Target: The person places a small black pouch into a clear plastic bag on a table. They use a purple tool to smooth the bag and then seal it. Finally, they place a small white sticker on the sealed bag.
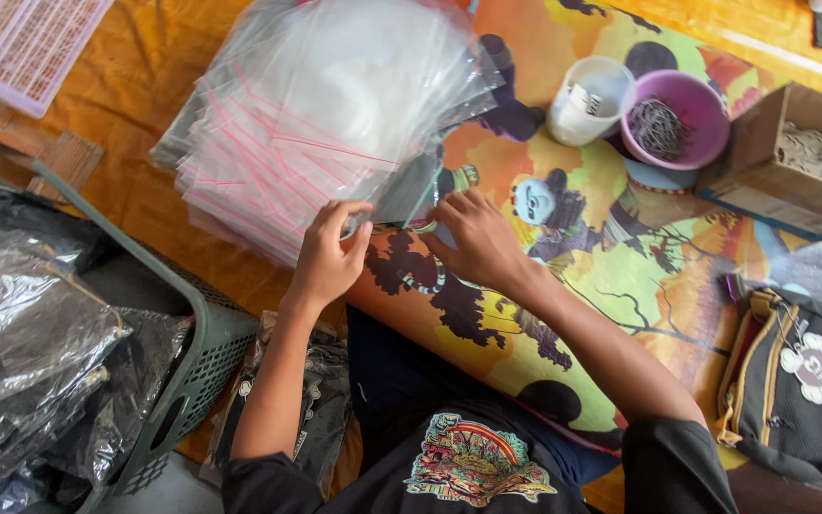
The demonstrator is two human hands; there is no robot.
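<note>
Looking down from the head view, the left hand [327, 255] and right hand [473, 240] both pinch the near edge of a small clear bag [409, 195]. It lies between them on the colourful worktop [620, 276], just below the stack of zip bags [316, 124]; a purple bowl [677, 119] sits well apart.

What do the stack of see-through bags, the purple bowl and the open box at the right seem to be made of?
The zip bags look like thin clear plastic film: glossy, wrinkled, with pink seal strips. Both hands, left and right, rest at the stack's near edge. The purple bowl seems moulded plastic, smooth and slightly shiny. The box looks like brown cardboard, matte with raw edges.
</note>
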